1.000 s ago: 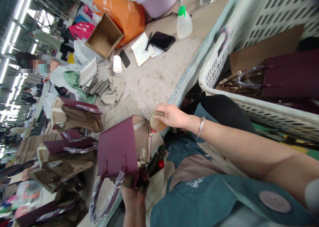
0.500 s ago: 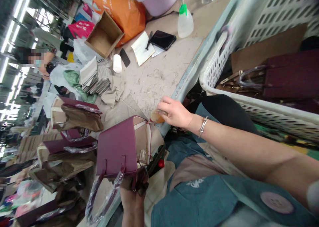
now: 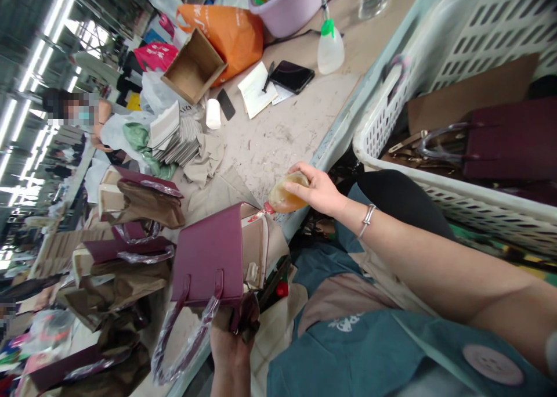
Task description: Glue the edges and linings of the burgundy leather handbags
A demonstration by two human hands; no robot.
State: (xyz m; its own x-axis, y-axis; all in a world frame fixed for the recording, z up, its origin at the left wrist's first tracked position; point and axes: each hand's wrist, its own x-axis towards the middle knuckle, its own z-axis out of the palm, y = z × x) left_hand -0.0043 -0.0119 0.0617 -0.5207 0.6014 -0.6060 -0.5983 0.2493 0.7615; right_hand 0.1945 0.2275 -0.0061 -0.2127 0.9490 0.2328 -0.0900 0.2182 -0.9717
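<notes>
Frame centre: right hand point(image 3: 319, 189) grips amber squeeze bottle point(image 3: 287, 196) (red tip at bag edge); left hand point(image 3: 232, 342) clutches maroon handbag point(image 3: 209, 257).

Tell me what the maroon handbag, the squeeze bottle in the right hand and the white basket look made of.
Maroon handbag: probably leather or faux leather, judging by its stiff flat panels and even matte sheen. The handles are wrapped in clear plastic film.
Squeeze bottle: soft translucent plastic. Amber liquid shows through, and the nozzle is red.
Basket: rigid white moulded plastic, slightly glossy, with slotted walls.
</notes>
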